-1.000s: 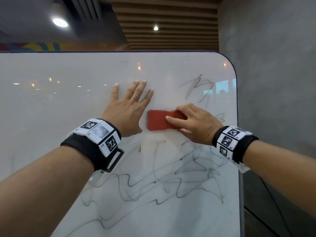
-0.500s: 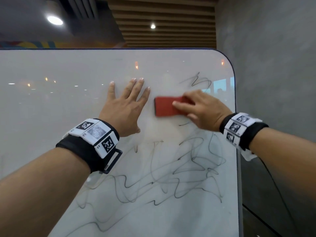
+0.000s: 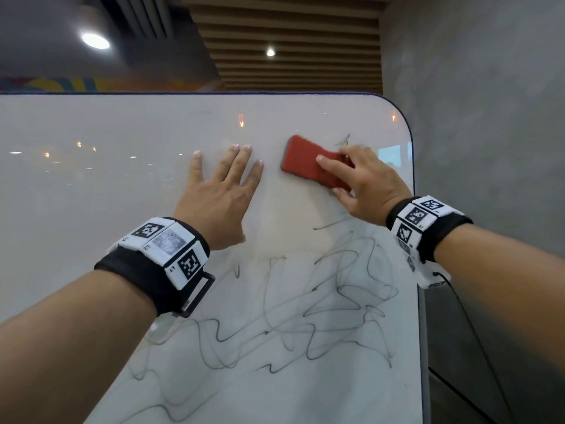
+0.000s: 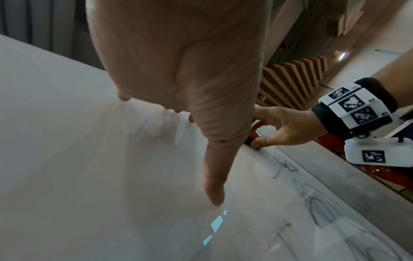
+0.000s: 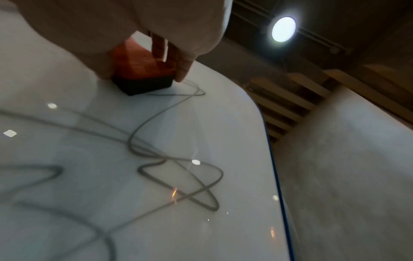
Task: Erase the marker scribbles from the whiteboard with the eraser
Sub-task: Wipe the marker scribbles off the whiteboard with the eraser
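The white whiteboard [image 3: 91,194] fills the head view, with black marker scribbles [image 3: 321,316] over its lower right part. My right hand [image 3: 363,185] grips a red eraser [image 3: 305,162] and holds it tilted against the board near the upper right corner. A short scribble stroke [image 3: 344,140] shows just above the fingers. My left hand [image 3: 223,191] lies flat on the board to the left of the eraser, fingers straight and spread. In the right wrist view the eraser [image 5: 143,70] shows its dark felt base on the board, with scribble lines [image 5: 170,159] below it.
The board's rounded right edge [image 3: 412,179] has a dark blue rim, and a grey concrete wall [image 3: 489,133] stands close beside it. A black cable [image 3: 470,332] hangs by the wall at the lower right. A wiped, faintly smeared patch [image 3: 284,221] lies between my hands.
My right hand has swept the eraser up and to the right, from beside my left palm to near the top corner, wiping most of the upper scribble. My left hand stayed flat.
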The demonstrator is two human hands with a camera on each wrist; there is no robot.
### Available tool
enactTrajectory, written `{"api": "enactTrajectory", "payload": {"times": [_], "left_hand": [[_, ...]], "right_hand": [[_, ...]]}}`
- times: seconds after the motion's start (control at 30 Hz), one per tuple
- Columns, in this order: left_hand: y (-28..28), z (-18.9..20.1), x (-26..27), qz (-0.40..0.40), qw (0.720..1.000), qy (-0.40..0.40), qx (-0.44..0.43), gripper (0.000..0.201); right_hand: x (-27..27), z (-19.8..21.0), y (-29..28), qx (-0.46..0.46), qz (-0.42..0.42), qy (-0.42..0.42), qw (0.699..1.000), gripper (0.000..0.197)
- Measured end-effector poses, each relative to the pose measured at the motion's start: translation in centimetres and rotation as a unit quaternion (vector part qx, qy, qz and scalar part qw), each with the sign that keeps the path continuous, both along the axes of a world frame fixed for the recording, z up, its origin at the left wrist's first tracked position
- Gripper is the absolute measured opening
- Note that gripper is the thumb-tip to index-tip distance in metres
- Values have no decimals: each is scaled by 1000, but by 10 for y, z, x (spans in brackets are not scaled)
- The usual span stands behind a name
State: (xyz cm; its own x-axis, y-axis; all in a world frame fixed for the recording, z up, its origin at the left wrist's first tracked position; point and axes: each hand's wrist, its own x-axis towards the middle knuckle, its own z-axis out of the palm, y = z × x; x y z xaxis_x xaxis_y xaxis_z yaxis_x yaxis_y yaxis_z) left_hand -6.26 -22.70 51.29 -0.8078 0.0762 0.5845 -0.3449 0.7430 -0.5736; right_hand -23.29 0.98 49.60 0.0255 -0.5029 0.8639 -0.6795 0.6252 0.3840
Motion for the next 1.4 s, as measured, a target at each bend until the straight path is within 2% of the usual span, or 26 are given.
{"api": "enactTrajectory", "payload": {"times": [0.07, 0.17, 0.23, 0.3, 0.4, 0.43, 0.47, 0.57, 0.63, 0.7, 0.77, 0.83, 0.87, 0.93, 1.03, 1.07, 1.13, 1.2, 1.23, 1.33, 1.4], "left_hand": [[1, 1, 0, 0, 1000, -1, 2, 121], [1, 1, -2, -2, 1000, 3, 5, 124], [2, 0, -4, -6, 1000, 6, 7, 125], [3, 0, -5, -11, 1000, 11, 12, 124], [3, -1, -6, -14, 1000, 13, 15, 124], [2, -1, -6, -15, 1000, 13, 14, 124], [2, -1, -6, -16, 1000, 15, 14, 124], [0, -1, -6, -15, 1000, 17, 10, 123], [0, -2, -7, -19, 1000, 21, 8, 123], [-1, -2, -7, -18, 1000, 22, 6, 122], [-1, -2, -7, -17, 1000, 21, 5, 122], [-1, -2, -7, -16, 1000, 21, 3, 122], [-1, -2, -7, -16, 1000, 22, 3, 122], [-1, -3, -7, -16, 1000, 26, -1, 122], [-1, -3, -7, -13, 1000, 26, -3, 122], [0, -3, -6, -13, 1000, 24, -1, 123], [0, -3, -7, -15, 1000, 23, 2, 123], [1, -3, -7, -11, 1000, 24, -1, 123], [1, -3, -7, -11, 1000, 24, -1, 123], [1, -3, -7, -14, 1000, 22, 6, 123], [1, -3, -7, -11, 1000, 20, 4, 123]], "right_hand": [[2, -6, -5, -22, 3, -2, 1000, 59], [4, -28, -13, 97, 31, 54, 993, 55], [4, -25, -9, 146, 35, 52, 987, 60], [3, -9, -6, 89, 29, 16, 995, 61], [7, 5, -7, -85, 15, -69, 994, 62], [9, 1, -12, -94, 13, -63, 993, 62], [11, -7, -17, -73, 14, -43, 996, 59], [14, -34, -28, 70, 42, 39, 996, 46], [13, -27, -23, 120, 43, 64, 990, 48], [7, -11, -16, 100, 31, 61, 993, 52], [4, -2, -11, 16, 20, 18, 999, 56], [4, -11, -15, -42, 19, -5, 999, 59], [5, -21, -18, -37, 21, 1, 999, 57], [4, -38, -21, 30, 35, 37, 998, 49], [0, -24, -6, 108, 23, 64, 992, 46], [-3, -16, -2, 95, 13, 59, 994, 47], [-3, -1, 4, 10, 2, 9, 1000, 54], [0, -1, 2, -64, 2, -33, 997, 62], [2, -7, -3, -72, 3, -34, 997, 63], [5, -38, -14, 28, 25, 28, 999, 49], [1, -40, -8, 106, 30, 58, 992, 43]]}}
